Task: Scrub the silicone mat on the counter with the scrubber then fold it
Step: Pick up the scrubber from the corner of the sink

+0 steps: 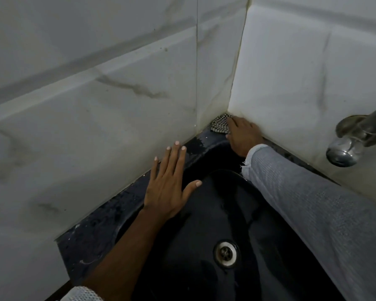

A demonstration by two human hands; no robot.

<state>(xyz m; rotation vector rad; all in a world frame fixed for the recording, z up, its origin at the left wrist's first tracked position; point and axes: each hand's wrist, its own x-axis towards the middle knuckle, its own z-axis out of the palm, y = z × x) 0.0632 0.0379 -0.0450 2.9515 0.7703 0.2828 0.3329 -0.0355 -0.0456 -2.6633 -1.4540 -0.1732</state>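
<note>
A checkered black-and-white scrubber [220, 125] lies in the far corner where the two tiled walls meet, on the dark sink ledge. My right hand [241, 136] is stretched into that corner, its fingers resting on the scrubber's right edge; whether they grip it cannot be seen. My left hand [169, 185] hovers flat with fingers spread over the left rim of the black sink [126, 205], holding nothing. No silicone mat is in view.
The black basin has a metal drain [225, 253] at its bottom. A chrome tap [354, 141] juts from the right wall, close above my right forearm. White marbled tiles close in on the left and right.
</note>
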